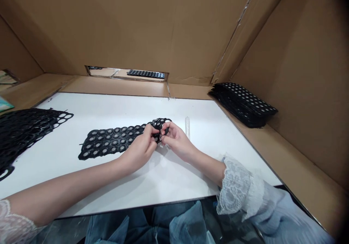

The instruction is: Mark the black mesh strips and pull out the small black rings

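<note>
A black sheet [116,139] with rows of round pale-centred cells lies on the white board [122,186], its right end slightly raised and bunched. My left hand [141,147] is closed, thumb and fingers pinching the sheet near that end. Close beside it, almost touching, my right hand [177,140] grips the same end between thumb and fingertips. What lies between the fingertips is too small to make out. Just right of my right hand, a clear narrow tube [187,127] lies on the board.
Black ring-patterned sheets [24,133] are heaped at the left. A stack of black dotted sheets [242,104] sits against the right cardboard wall [305,91]. Cardboard walls [122,26] surround the board, with a slot at the back. A green-white packet [4,104] shows at the left edge.
</note>
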Demonstrator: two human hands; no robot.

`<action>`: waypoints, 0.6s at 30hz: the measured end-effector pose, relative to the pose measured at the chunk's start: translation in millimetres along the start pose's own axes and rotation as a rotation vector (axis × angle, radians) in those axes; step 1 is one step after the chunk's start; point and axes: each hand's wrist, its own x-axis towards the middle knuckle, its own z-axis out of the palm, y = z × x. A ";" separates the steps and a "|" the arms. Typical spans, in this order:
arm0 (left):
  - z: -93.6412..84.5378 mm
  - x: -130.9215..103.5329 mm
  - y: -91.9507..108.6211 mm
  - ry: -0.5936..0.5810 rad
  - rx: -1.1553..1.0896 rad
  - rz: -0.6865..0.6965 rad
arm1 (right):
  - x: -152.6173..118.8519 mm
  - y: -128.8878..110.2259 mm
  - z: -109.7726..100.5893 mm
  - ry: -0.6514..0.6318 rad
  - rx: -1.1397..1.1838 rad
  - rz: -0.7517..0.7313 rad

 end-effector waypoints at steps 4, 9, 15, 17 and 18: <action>-2.1 2.6 0.8 0.062 0.021 -0.023 | 2.4 2.1 0.0 -0.003 0.050 -0.006; 0.9 3.6 2.3 0.081 0.046 -0.003 | 3.3 3.6 -1.4 -0.017 0.037 0.000; -3.0 4.2 3.0 0.029 0.035 0.028 | 2.2 -0.6 -3.4 -0.020 -0.103 0.017; -7.5 7.5 0.9 0.104 -0.011 -0.005 | 3.9 -2.1 -4.6 -0.045 -0.105 0.014; -10.0 10.0 -1.5 0.136 -0.053 -0.025 | 4.8 -2.7 -5.2 -0.060 -0.097 0.001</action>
